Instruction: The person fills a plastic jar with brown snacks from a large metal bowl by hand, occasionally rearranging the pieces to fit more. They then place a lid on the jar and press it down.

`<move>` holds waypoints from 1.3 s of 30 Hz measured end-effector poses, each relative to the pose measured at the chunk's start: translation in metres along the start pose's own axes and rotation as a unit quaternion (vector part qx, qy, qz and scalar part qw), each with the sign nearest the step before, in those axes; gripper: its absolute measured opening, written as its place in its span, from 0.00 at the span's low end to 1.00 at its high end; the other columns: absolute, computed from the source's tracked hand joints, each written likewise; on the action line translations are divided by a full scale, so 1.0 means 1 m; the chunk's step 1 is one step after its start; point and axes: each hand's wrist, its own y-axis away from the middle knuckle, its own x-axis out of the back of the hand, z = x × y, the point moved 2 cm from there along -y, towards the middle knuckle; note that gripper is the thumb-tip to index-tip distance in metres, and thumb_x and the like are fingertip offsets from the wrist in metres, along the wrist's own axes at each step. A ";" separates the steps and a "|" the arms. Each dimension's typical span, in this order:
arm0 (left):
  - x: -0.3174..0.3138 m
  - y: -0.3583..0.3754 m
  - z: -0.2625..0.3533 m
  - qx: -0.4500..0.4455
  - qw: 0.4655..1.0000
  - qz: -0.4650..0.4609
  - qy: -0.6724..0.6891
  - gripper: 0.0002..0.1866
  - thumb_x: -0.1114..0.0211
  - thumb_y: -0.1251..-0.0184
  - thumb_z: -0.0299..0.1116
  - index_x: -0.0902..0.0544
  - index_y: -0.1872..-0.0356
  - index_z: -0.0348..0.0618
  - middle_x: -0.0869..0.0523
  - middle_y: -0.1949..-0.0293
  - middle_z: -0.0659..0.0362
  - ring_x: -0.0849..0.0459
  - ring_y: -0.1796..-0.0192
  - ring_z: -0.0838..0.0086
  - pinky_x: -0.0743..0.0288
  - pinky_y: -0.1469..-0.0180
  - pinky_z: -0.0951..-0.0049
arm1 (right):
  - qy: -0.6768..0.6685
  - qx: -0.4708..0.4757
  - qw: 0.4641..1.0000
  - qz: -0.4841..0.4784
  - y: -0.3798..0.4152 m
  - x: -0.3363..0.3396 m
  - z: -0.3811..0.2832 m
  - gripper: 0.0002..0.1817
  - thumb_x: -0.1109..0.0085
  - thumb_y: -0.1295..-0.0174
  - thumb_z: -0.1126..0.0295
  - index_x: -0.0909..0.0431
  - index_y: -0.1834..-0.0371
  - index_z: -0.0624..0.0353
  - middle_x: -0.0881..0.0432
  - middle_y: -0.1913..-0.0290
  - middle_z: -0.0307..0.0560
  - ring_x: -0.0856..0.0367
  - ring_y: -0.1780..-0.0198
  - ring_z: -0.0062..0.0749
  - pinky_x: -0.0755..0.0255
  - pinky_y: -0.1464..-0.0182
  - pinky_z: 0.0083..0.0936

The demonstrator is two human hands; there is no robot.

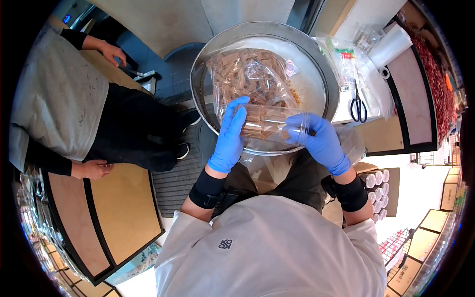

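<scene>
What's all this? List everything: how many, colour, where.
Pan: one, silver, top centre
Bag: one, clear, in the pan
Jar: one, clear, over the pan
Strips: many, brown, in bag and jar
Label: one, white and pink, at the bag's right edge
Scissors: one pair, dark, right
Roll: one, white, upper right
Tubs: several, white-topped, lower right
Heap: one, red, far right
Tables: two, tan-pinkish, left and right
Boxes: several, tan, lower right edge
Other person: one, grey top, black trousers, left
Shirt: one, white, bottom
Left hand: one, blue-gloved, gripping the jar
Right hand: one, blue-gloved, at the jar's right end
</scene>
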 end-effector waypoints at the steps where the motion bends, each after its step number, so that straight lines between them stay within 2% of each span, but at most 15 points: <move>1: 0.000 0.000 0.000 -0.006 1.000 -0.001 0.002 0.19 0.46 0.21 0.42 0.27 0.36 0.46 0.26 0.39 0.61 0.30 0.35 0.75 0.40 0.30 0.73 | 0.093 0.025 0.995 -0.036 -0.001 0.000 -0.003 0.15 0.36 0.33 0.73 0.19 0.44 0.65 0.13 0.55 0.44 0.16 0.55 0.24 0.23 0.48 0.22; 2: -0.001 0.001 0.001 -0.006 1.000 -0.001 0.002 0.19 0.46 0.21 0.42 0.27 0.36 0.46 0.26 0.39 0.61 0.30 0.35 0.75 0.40 0.30 0.73 | 0.185 0.050 0.979 -0.071 -0.001 0.000 -0.005 0.15 0.38 0.32 0.74 0.19 0.43 0.64 0.14 0.54 0.45 0.15 0.54 0.26 0.22 0.47 0.23; 5: -0.004 0.003 0.003 -0.002 1.000 -0.003 0.003 0.19 0.45 0.22 0.41 0.27 0.36 0.46 0.26 0.38 0.60 0.31 0.34 0.75 0.41 0.29 0.72 | 0.210 0.102 0.967 -0.104 -0.003 0.002 -0.005 0.15 0.39 0.30 0.69 0.18 0.44 0.63 0.13 0.56 0.46 0.16 0.55 0.23 0.23 0.49 0.24; 9: -0.002 0.003 0.001 -0.008 1.000 -0.002 0.004 0.19 0.44 0.23 0.40 0.27 0.36 0.47 0.26 0.39 0.60 0.30 0.35 0.74 0.40 0.30 0.72 | 0.208 0.102 0.970 -0.079 -0.002 0.003 -0.006 0.15 0.40 0.29 0.69 0.18 0.44 0.63 0.13 0.55 0.46 0.16 0.55 0.23 0.23 0.50 0.24; 11: -0.002 0.002 0.001 -0.006 1.000 -0.001 0.005 0.19 0.44 0.23 0.40 0.27 0.36 0.47 0.26 0.39 0.60 0.30 0.35 0.74 0.40 0.30 0.72 | 0.122 -0.012 0.990 -0.075 0.001 0.001 -0.009 0.14 0.42 0.30 0.74 0.18 0.44 0.64 0.14 0.50 0.43 0.18 0.52 0.21 0.22 0.50 0.21; 14: -0.002 0.003 0.001 0.001 1.000 -0.004 0.010 0.19 0.44 0.23 0.40 0.27 0.36 0.47 0.26 0.39 0.60 0.30 0.36 0.75 0.39 0.31 0.72 | 0.188 0.014 0.979 -0.082 0.001 0.001 -0.013 0.15 0.43 0.28 0.67 0.18 0.44 0.65 0.13 0.56 0.48 0.15 0.58 0.24 0.21 0.54 0.24; 21: -0.004 0.005 0.003 -0.011 1.000 -0.004 -0.013 0.19 0.44 0.23 0.40 0.27 0.36 0.47 0.26 0.39 0.60 0.30 0.36 0.75 0.38 0.31 0.72 | 0.183 -0.008 0.975 -0.125 0.001 0.009 -0.014 0.16 0.45 0.27 0.68 0.20 0.41 0.65 0.14 0.55 0.47 0.15 0.59 0.24 0.21 0.55 0.24; 23: -0.005 0.005 0.004 -0.005 1.000 -0.004 -0.001 0.19 0.44 0.24 0.40 0.27 0.36 0.48 0.26 0.39 0.60 0.30 0.36 0.75 0.38 0.31 0.72 | 0.186 -0.001 0.967 -0.172 -0.001 0.013 -0.012 0.18 0.47 0.27 0.70 0.23 0.37 0.64 0.14 0.51 0.49 0.16 0.54 0.26 0.22 0.49 0.25; 27: -0.004 0.005 0.004 0.001 1.000 -0.001 0.002 0.19 0.43 0.24 0.40 0.27 0.36 0.48 0.25 0.40 0.61 0.29 0.36 0.74 0.37 0.32 0.72 | 0.166 0.012 0.968 -0.188 -0.002 0.012 -0.009 0.20 0.50 0.27 0.72 0.26 0.33 0.62 0.15 0.46 0.49 0.18 0.48 0.28 0.25 0.43 0.27; 29: -0.004 0.007 0.004 0.002 1.000 -0.001 -0.002 0.19 0.42 0.24 0.39 0.27 0.36 0.48 0.25 0.40 0.61 0.29 0.36 0.74 0.37 0.32 0.71 | 0.168 -0.016 0.968 -0.187 0.000 0.010 -0.013 0.21 0.52 0.27 0.73 0.25 0.33 0.61 0.16 0.44 0.47 0.20 0.43 0.28 0.27 0.39 0.28; 33: -0.005 0.006 0.004 0.004 1.000 0.000 0.013 0.20 0.42 0.24 0.40 0.28 0.36 0.49 0.23 0.41 0.60 0.26 0.37 0.73 0.33 0.33 0.68 | 0.199 0.034 0.956 -0.213 0.000 0.009 -0.025 0.20 0.52 0.27 0.73 0.24 0.34 0.62 0.15 0.44 0.45 0.19 0.46 0.27 0.27 0.40 0.27; 35: -0.006 0.007 0.005 -0.003 1.000 0.005 0.002 0.20 0.42 0.25 0.41 0.27 0.35 0.49 0.21 0.43 0.59 0.24 0.38 0.71 0.30 0.34 0.65 | 0.169 -0.160 0.950 -0.208 0.002 0.005 -0.036 0.19 0.50 0.28 0.73 0.23 0.36 0.64 0.15 0.45 0.45 0.19 0.47 0.26 0.27 0.40 0.26; 36: -0.009 0.007 0.007 0.005 1.000 0.009 0.010 0.20 0.42 0.24 0.41 0.27 0.35 0.50 0.22 0.43 0.59 0.24 0.38 0.71 0.30 0.34 0.65 | 0.168 -0.160 0.950 -0.208 0.002 0.004 -0.033 0.19 0.50 0.28 0.73 0.23 0.36 0.64 0.15 0.45 0.45 0.19 0.47 0.26 0.27 0.40 0.26; 38: -0.010 0.006 0.008 0.012 1.000 0.012 0.017 0.20 0.42 0.24 0.41 0.28 0.35 0.50 0.22 0.42 0.60 0.24 0.38 0.71 0.30 0.34 0.65 | 0.114 -0.061 0.979 -0.157 -0.002 0.004 -0.022 0.18 0.48 0.28 0.73 0.23 0.37 0.64 0.14 0.48 0.45 0.17 0.50 0.26 0.24 0.44 0.25; 39: -0.008 0.006 0.006 0.006 1.000 0.010 0.009 0.21 0.42 0.24 0.41 0.28 0.35 0.50 0.22 0.41 0.60 0.24 0.38 0.71 0.30 0.34 0.65 | 0.114 -0.060 0.979 -0.157 -0.003 0.005 -0.016 0.18 0.48 0.28 0.73 0.23 0.37 0.64 0.14 0.48 0.45 0.17 0.50 0.26 0.24 0.44 0.25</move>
